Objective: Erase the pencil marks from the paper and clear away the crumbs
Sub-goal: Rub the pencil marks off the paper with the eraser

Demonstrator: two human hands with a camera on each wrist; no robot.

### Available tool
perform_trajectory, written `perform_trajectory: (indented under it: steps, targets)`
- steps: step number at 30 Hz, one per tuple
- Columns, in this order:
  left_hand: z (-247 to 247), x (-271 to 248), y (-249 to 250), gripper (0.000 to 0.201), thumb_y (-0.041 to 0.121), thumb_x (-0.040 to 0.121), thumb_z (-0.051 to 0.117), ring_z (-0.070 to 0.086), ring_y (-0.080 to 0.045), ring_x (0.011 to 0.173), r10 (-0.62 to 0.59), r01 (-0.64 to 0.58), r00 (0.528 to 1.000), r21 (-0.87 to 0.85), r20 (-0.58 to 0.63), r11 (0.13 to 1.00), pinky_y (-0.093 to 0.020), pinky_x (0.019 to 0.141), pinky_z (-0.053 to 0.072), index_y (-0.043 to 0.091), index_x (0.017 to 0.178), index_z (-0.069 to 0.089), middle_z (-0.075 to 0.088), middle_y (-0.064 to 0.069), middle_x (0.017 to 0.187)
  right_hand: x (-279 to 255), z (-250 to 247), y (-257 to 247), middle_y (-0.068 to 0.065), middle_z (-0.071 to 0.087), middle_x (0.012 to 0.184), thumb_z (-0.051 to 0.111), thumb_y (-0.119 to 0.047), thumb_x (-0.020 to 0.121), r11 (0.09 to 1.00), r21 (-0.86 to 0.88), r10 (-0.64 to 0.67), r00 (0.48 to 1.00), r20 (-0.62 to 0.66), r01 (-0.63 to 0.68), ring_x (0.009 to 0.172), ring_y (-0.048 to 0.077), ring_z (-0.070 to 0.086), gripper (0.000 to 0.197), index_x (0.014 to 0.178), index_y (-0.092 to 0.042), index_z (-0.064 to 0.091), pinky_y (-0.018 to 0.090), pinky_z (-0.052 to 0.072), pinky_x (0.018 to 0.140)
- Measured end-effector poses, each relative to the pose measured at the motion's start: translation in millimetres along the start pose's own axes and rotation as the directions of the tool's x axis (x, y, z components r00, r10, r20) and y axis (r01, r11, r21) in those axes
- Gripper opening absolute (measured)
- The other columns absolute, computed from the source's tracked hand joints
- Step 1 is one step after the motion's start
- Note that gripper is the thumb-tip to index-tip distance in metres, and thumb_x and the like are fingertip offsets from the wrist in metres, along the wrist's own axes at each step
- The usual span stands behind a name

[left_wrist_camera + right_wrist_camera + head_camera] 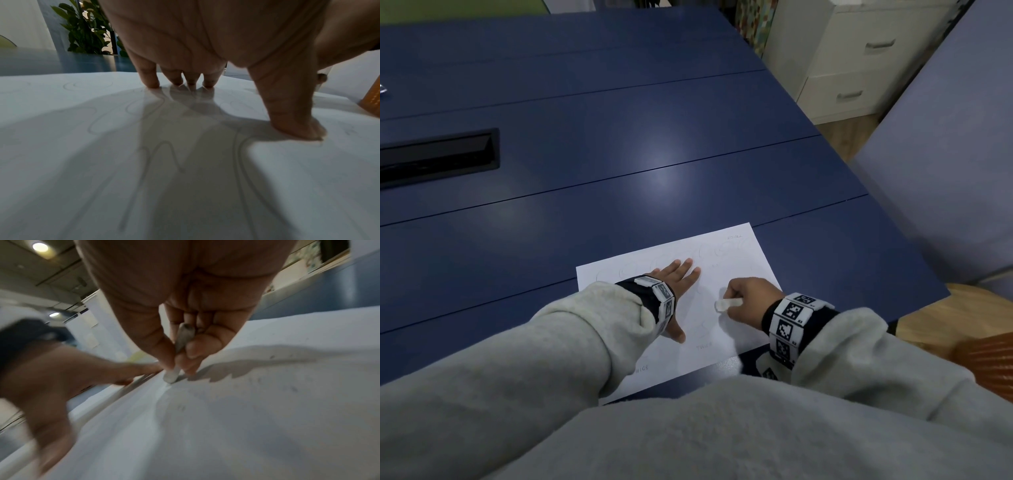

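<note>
A white sheet of paper [739,263] with faint pencil loops and words lies at the near edge of the blue table [619,154]. My left hand [677,278] lies flat on the sheet, fingers straight and thumb spread, pressing it down. Pencil lines [164,155] run under that palm in the left wrist view. My right hand [748,298] pinches a white eraser [727,304] between thumb and fingers. In the right wrist view the eraser [174,371] tip touches the paper [246,418] close to my left hand [61,374]. Small dark crumbs [273,356] dot the sheet.
A black recessed cable tray [438,157] sits in the table at the far left. White drawers [859,61] and a grey panel [945,154] stand to the right beyond the table edge. A plant [86,30] shows beyond the table.
</note>
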State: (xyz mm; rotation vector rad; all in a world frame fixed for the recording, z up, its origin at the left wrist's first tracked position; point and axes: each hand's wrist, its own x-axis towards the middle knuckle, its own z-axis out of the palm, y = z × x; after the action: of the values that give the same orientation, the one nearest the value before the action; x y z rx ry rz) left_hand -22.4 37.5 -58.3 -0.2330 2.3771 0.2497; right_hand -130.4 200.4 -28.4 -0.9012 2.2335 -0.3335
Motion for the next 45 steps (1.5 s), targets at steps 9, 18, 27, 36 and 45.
perform_trajectory:
  steps: [9, 18, 27, 36, 45]
  targets:
    - [1, 2, -1, 0.132, 0.059, 0.069, 0.076, -0.020, -0.022, 0.146, -0.001, 0.001, 1.000, -0.003, 0.008, 1.000, -0.044, 0.118, 0.000, 0.021, 0.149, -0.022, -0.029, -0.003, 0.156, -9, 3, 2, -0.010, 0.056, 0.084, 0.063, -0.023, 0.083, 1.000, 0.009, -0.022, 0.999, 0.032, 0.022, 0.081, 0.012, 0.053, 0.006, 0.082, -0.021, 0.058, 0.021, 0.039, 0.063]
    - [1, 4, 0, 0.133, 0.060, 0.068, 0.076, -0.020, -0.023, 0.146, -0.010, 0.010, 1.000, 0.001, 0.012, 1.000, -0.045, 0.117, 0.001, 0.021, 0.149, -0.023, -0.029, -0.003, 0.156, -7, 2, 7, -0.015, 0.054, 0.073, 0.063, -0.018, 0.081, 0.999, 0.045, -0.003, 0.999, 0.033, 0.002, 0.070, 0.009, 0.054, 0.010, 0.076, -0.023, 0.056, 0.019, 0.042, 0.060]
    - [0, 2, 1, 0.132, 0.060, 0.069, 0.075, -0.020, -0.022, 0.146, -0.016, 0.016, 1.000, 0.008, 0.021, 1.000, -0.044, 0.118, 0.000, 0.021, 0.149, -0.023, -0.030, -0.003, 0.156, -7, -3, 16, -0.012, 0.056, 0.077, 0.062, -0.017, 0.080, 1.000, 0.009, 0.000, 1.000, 0.019, 0.000, 0.077, 0.013, 0.055, 0.009, 0.076, -0.023, 0.056, 0.023, 0.044, 0.067]
    - [1, 2, 0, 0.132, 0.060, 0.069, 0.075, -0.020, -0.022, 0.146, -0.011, 0.011, 1.000, 0.000, 0.017, 1.000, -0.044, 0.118, 0.000, 0.021, 0.149, -0.023, -0.029, -0.003, 0.156, -5, -8, 17, -0.014, 0.054, 0.069, 0.063, -0.016, 0.081, 0.985, 0.168, 0.055, 0.997, -0.047, -0.047, 0.065, 0.008, 0.053, 0.014, 0.072, -0.023, 0.055, 0.020, 0.041, 0.061]
    - [2, 3, -1, 0.134, 0.060, 0.068, 0.076, -0.020, -0.023, 0.146, -0.016, 0.016, 1.000, 0.000, 0.025, 1.000, -0.045, 0.118, 0.000, 0.021, 0.149, -0.023, -0.030, -0.003, 0.156, 4, -12, 4, -0.009, 0.060, 0.096, 0.061, -0.025, 0.081, 1.000, -0.007, 0.020, 0.999, -0.030, -0.020, 0.089, 0.014, 0.057, 0.004, 0.082, -0.026, 0.057, 0.023, 0.042, 0.069]
